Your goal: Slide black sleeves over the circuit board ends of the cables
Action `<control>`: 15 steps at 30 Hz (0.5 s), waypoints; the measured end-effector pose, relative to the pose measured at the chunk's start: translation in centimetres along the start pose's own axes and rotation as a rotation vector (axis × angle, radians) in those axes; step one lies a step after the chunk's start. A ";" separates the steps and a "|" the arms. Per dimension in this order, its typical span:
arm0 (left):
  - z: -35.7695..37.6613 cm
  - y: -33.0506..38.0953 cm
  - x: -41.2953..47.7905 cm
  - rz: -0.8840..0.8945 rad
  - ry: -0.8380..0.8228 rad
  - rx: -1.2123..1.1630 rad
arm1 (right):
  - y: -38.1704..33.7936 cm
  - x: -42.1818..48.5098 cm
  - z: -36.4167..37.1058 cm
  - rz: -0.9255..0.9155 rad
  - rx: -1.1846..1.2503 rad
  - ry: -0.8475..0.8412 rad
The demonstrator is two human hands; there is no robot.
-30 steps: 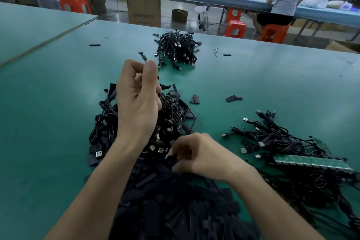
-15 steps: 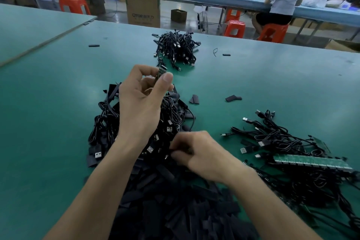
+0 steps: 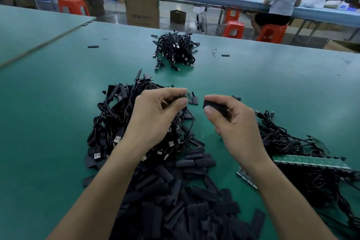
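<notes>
Head view: circuit board (image 3: 189,95) in left hand (image 3: 155,116), sleeve (image 3: 210,104) in right hand (image 3: 234,124).

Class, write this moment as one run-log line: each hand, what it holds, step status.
left hand: pinches circuit board end | right hand: pinches black sleeve | status: sleeve not yet on board

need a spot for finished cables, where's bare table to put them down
Bare table lies left of the near cable pile. Another mostly open stretch runs right of the far cable bundle, beyond the right-hand cable heap. Crowded: the sleeve pile under the forearms, front centre.
</notes>
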State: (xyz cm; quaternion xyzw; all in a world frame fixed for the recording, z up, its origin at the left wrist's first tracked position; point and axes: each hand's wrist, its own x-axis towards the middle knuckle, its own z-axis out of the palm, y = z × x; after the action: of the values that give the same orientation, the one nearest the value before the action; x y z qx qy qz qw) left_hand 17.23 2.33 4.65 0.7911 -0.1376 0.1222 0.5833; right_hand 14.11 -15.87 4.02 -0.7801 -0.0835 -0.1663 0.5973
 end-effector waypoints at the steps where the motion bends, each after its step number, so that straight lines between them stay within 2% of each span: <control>1: -0.1 0.0 0.0 -0.004 -0.006 -0.001 | -0.1 0.0 0.0 -0.009 -0.005 0.007; 15: 0.0 0.6 -0.3 -0.004 -0.077 -0.076 | -0.9 0.7 -0.2 -0.148 -0.077 0.050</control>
State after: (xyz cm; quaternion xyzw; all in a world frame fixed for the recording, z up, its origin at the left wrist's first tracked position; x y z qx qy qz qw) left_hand 16.68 2.17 5.08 0.7727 -0.1631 0.0852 0.6075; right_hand 14.41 -15.90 5.08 -0.7898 -0.1195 -0.2326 0.5548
